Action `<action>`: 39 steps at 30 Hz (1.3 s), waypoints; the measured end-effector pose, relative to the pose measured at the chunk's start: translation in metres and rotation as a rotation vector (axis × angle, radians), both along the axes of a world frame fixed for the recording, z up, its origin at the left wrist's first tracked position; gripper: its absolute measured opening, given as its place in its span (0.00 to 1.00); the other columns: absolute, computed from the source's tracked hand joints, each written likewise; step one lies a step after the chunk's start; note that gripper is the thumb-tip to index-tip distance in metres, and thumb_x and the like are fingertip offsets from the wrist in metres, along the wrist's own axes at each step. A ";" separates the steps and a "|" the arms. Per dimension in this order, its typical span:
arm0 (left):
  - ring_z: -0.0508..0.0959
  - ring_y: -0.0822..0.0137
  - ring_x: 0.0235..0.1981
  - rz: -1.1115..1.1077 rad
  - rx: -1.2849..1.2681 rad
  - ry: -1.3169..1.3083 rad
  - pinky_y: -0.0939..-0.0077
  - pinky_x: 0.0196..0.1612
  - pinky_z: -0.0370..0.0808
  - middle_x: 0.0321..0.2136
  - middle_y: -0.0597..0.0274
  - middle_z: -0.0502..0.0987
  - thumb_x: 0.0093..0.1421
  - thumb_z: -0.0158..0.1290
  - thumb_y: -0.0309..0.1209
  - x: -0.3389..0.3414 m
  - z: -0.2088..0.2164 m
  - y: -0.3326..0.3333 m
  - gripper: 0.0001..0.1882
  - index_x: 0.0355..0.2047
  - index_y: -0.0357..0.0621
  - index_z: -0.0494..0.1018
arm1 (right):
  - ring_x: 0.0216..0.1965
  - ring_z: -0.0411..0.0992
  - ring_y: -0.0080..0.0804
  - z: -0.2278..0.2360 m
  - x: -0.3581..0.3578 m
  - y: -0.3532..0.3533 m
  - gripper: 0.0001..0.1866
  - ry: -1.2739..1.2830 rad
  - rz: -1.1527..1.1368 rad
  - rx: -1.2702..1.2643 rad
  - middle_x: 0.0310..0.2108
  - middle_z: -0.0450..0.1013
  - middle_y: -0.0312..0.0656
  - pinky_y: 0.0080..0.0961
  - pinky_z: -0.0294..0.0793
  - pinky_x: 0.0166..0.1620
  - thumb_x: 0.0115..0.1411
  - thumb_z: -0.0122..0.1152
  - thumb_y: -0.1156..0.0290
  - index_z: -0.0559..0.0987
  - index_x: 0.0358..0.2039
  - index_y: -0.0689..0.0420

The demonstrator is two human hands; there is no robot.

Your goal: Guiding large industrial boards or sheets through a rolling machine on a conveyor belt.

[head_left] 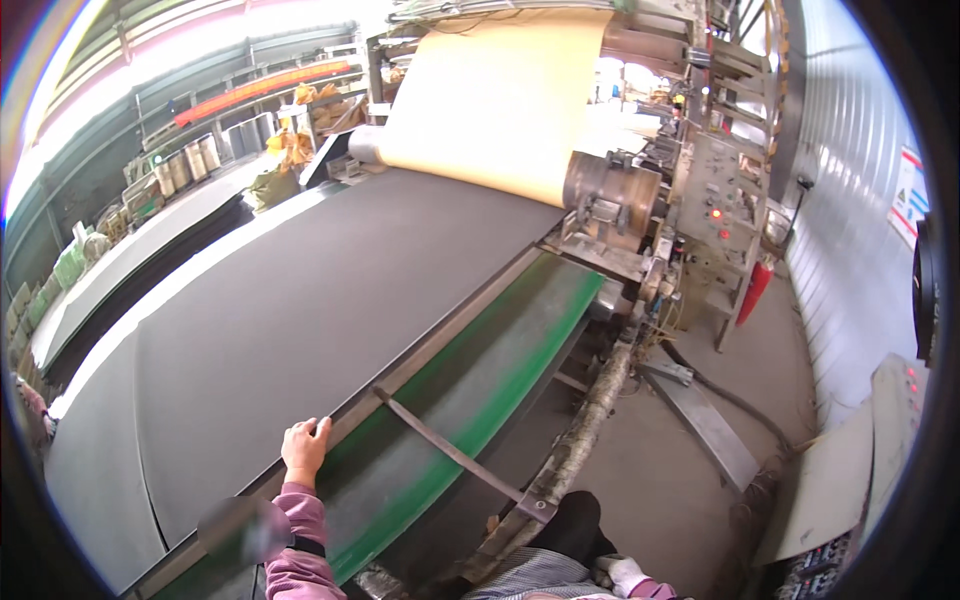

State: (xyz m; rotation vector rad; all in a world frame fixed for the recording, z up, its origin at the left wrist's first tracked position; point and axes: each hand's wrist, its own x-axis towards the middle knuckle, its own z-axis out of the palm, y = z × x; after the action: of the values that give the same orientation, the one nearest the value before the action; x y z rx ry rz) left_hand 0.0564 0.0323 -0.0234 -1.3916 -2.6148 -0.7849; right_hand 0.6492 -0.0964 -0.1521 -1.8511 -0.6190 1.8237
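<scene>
My left hand, bare below a pink sleeve, rests on the long metal rail beside a wide dark grey sheet. Its fingers curl over the rail at the sheet's edge, their tips partly hidden. The flat sheet runs from the near left up to a roller, where yellow sheeting comes down from above. Low in the view, near my lap, is my right hand in what looks like a whitish glove; its fingers are too small and hidden to read.
A green-edged belt runs alongside the rail, crossed by a metal bar. At the right stand a control panel with red lights and a cabinet. A metal plate and hose lie on the floor.
</scene>
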 end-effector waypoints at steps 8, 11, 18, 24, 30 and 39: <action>0.74 0.52 0.36 0.413 -0.225 0.326 0.62 0.42 0.71 0.28 0.56 0.75 0.62 0.43 0.45 -0.099 -0.039 -0.096 0.21 0.27 0.41 0.77 | 0.15 0.57 0.21 0.026 0.001 0.002 0.10 0.036 0.062 -0.016 0.16 0.66 0.36 0.21 0.56 0.20 0.58 0.50 0.71 0.73 0.21 0.58; 0.73 0.55 0.40 0.445 -0.199 0.137 0.64 0.45 0.69 0.32 0.53 0.75 0.59 0.47 0.46 -0.087 -0.016 -0.110 0.21 0.26 0.39 0.78 | 0.15 0.58 0.22 0.007 0.009 0.001 0.11 0.071 0.063 0.008 0.16 0.67 0.36 0.22 0.57 0.20 0.58 0.51 0.69 0.74 0.21 0.59; 0.73 0.57 0.42 0.152 -0.141 0.055 0.65 0.46 0.70 0.33 0.57 0.76 0.54 0.50 0.54 -0.022 0.009 -0.029 0.25 0.27 0.44 0.81 | 0.11 0.57 0.25 -0.012 -0.001 0.003 0.15 -0.043 -0.052 -0.007 0.12 0.65 0.38 0.26 0.53 0.17 0.59 0.49 0.66 0.74 0.18 0.57; 0.71 0.56 0.45 0.112 -0.148 0.097 0.63 0.47 0.70 0.36 0.54 0.75 0.54 0.46 0.58 0.038 0.012 0.059 0.30 0.27 0.41 0.80 | 0.11 0.57 0.26 -0.010 0.001 0.000 0.15 -0.045 -0.056 0.043 0.12 0.65 0.39 0.26 0.52 0.16 0.60 0.49 0.66 0.74 0.19 0.57; 0.73 0.54 0.45 -0.161 0.046 0.026 0.64 0.49 0.69 0.40 0.50 0.76 0.54 0.50 0.54 0.049 0.005 0.104 0.28 0.33 0.38 0.78 | 0.11 0.56 0.25 0.023 -0.014 0.003 0.12 0.006 -0.115 -0.006 0.12 0.65 0.36 0.25 0.52 0.15 0.59 0.52 0.67 0.74 0.20 0.56; 0.69 0.51 0.49 0.526 -0.118 0.131 0.63 0.52 0.67 0.43 0.47 0.71 0.43 0.60 0.42 -0.093 0.015 -0.069 0.27 0.40 0.37 0.72 | 0.14 0.64 0.26 -0.006 0.008 0.005 0.09 -0.101 0.060 -0.029 0.16 0.70 0.39 0.21 0.60 0.18 0.55 0.56 0.67 0.77 0.25 0.60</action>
State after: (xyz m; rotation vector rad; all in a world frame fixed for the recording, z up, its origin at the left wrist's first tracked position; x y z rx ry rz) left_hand -0.0361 -0.0365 -0.0088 -0.6791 -2.7575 -0.4567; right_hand 0.6574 -0.0914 -0.1584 -1.9742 -0.6943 1.7943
